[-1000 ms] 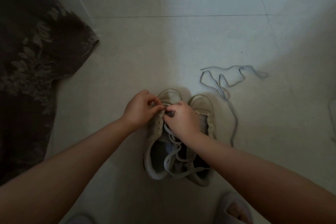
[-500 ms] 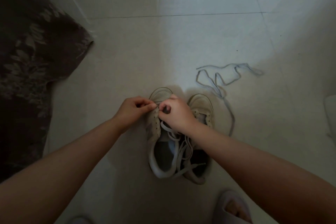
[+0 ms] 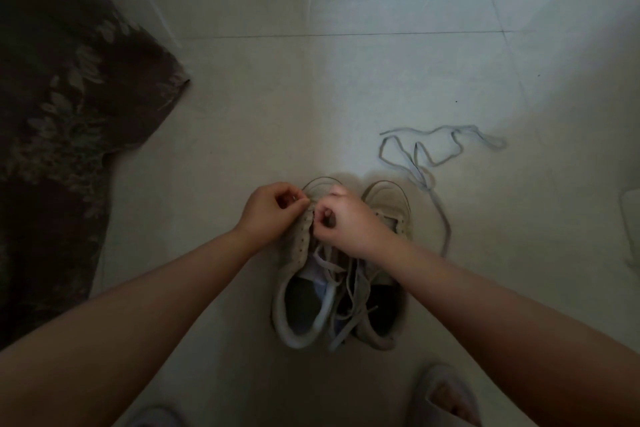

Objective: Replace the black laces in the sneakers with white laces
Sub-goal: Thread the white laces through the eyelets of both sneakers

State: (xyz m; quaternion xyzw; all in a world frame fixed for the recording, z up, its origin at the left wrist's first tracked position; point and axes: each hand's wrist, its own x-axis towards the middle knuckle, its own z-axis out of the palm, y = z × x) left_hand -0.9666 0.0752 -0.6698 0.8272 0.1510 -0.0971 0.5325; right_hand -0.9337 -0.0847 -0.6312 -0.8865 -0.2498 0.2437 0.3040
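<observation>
Two pale sneakers stand side by side on the tiled floor, toes pointing away from me. Both hands are at the toe end of the left sneaker (image 3: 298, 291). My left hand (image 3: 273, 210) pinches at the eyelet row on its left side. My right hand (image 3: 349, 222) is closed on the white lace (image 3: 341, 291), which trails loose over the sneaker's tongue and opening. The right sneaker (image 3: 388, 198) is partly covered by my right wrist. Another loose lace (image 3: 433, 156), grey in this dim light, lies tangled on the floor to the right.
A dark floral fabric (image 3: 62, 135) covers the floor on the left. My slippered foot (image 3: 446, 395) shows at the bottom right, another slipper edge (image 3: 152, 418) at the bottom left. A pale object (image 3: 632, 229) lies at the right edge.
My hands have shifted slightly toward the sneaker's toe, still working at the lace. The view has tipped a little, and the sneakers and the loose lace stay in place.
</observation>
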